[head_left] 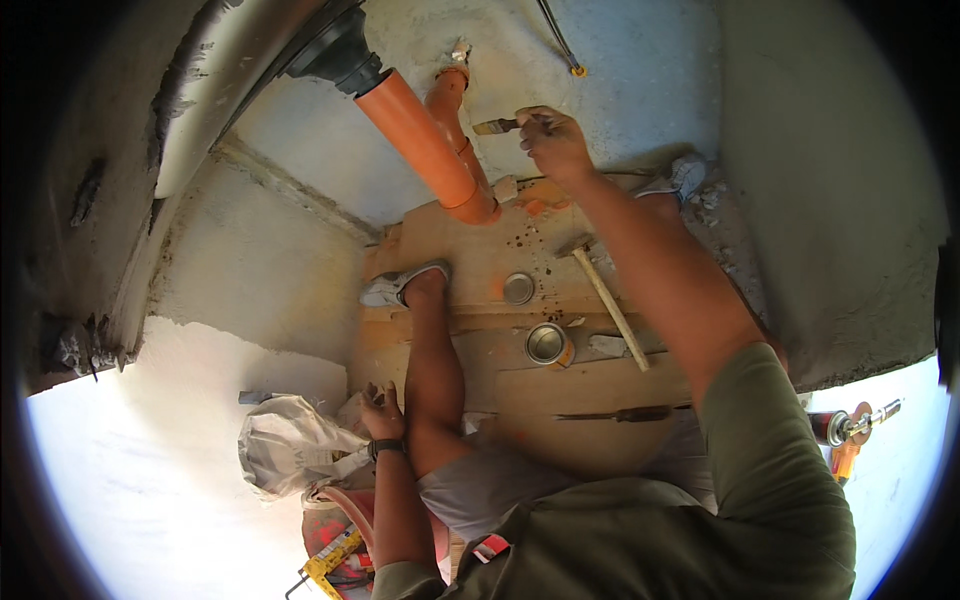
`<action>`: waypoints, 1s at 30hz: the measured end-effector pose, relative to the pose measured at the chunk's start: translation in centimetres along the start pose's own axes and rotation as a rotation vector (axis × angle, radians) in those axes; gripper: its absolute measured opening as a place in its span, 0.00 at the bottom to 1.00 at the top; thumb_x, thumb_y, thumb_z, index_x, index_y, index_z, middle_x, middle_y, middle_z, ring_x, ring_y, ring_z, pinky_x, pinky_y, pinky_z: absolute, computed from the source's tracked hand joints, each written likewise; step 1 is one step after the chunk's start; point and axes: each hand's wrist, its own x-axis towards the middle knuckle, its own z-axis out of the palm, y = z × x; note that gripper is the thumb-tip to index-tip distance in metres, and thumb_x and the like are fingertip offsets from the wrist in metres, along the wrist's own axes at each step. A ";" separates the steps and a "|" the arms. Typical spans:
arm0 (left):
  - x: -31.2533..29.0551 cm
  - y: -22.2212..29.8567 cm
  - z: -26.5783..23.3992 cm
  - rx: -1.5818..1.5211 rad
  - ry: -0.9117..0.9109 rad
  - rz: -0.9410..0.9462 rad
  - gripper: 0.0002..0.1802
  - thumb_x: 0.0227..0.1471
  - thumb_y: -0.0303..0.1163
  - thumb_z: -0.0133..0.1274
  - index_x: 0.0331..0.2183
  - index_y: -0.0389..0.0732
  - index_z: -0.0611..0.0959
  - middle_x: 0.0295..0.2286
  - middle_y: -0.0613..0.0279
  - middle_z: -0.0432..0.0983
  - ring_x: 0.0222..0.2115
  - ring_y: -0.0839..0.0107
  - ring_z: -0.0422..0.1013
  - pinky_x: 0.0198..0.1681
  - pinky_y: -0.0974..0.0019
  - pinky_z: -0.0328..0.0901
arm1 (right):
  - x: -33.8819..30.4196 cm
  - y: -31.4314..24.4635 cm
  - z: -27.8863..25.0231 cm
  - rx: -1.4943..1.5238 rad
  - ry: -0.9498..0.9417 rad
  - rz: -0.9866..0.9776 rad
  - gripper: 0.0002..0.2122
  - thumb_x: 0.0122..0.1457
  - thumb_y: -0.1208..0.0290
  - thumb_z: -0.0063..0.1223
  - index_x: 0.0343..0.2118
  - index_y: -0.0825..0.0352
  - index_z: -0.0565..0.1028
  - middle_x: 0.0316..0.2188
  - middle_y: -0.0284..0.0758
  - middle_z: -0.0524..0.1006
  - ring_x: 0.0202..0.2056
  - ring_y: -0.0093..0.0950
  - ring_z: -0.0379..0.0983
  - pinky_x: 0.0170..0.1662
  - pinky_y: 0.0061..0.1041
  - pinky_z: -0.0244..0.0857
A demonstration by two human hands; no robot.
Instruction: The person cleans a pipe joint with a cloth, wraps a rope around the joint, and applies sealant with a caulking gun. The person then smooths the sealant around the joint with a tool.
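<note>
Nearest me, well short of the orange pipe (420,140), my left hand (382,412) hangs beside the bent leg (435,370) with its fingers curled; they are small and dim from here, so I can't tell whether anything sits between them. A crumpled plastic bag (290,445) is just left of that hand. Farther out, on the cardboard (440,240) to the near right of the pipe's lower end, I have the open tin (549,345), the hammer (608,300) with its handle slanting back toward me, and a round lid (518,289).

Beyond these, right of the pipe, my right hand (555,143) pinches the handle of a small brush (495,127). The brush points leftward out of that grip, bristles facing the pipe's side branch (447,105), a narrow strip of pale wall (640,60) showing between. Its long axis runs crosswise to the branch. Of my two hands, the right is clearly nearer. Farthest off, a black coupling (345,55) is at the pipe's upper left end.
</note>
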 end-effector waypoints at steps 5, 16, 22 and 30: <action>0.2 -0.4 0.3 -0.047 0.017 -0.003 0.34 0.55 0.42 0.59 0.52 0.23 0.70 0.47 0.36 0.73 0.45 0.51 0.75 0.48 0.56 0.69 | -2.1 -1.7 1.8 -0.329 -0.117 -0.101 0.11 0.65 0.68 0.51 0.43 0.68 0.78 0.26 0.28 0.73 0.28 0.19 0.66 0.32 0.21 0.64; 0.9 -1.7 0.6 -0.041 0.015 0.113 0.37 0.53 0.45 0.60 0.51 0.21 0.72 0.45 0.34 0.75 0.44 0.47 0.75 0.47 0.56 0.70 | -19.6 -2.1 -4.5 -0.815 -0.110 0.182 0.11 0.61 0.65 0.53 0.37 0.70 0.77 0.22 0.45 0.77 0.25 0.37 0.76 0.33 0.31 0.68; 0.4 -1.2 0.9 -0.002 0.048 0.062 0.38 0.52 0.49 0.60 0.50 0.25 0.74 0.44 0.36 0.75 0.42 0.48 0.76 0.46 0.56 0.70 | -24.5 2.5 -3.1 -0.903 -0.347 0.089 0.11 0.61 0.66 0.54 0.37 0.70 0.76 0.24 0.47 0.78 0.28 0.41 0.78 0.33 0.31 0.70; 0.1 -1.6 0.8 0.011 0.045 0.060 0.37 0.51 0.49 0.60 0.50 0.26 0.75 0.45 0.37 0.75 0.41 0.51 0.76 0.46 0.56 0.70 | -26.1 5.4 -4.3 -0.597 -0.073 0.377 0.12 0.64 0.63 0.52 0.34 0.70 0.74 0.21 0.38 0.76 0.21 0.30 0.74 0.26 0.27 0.67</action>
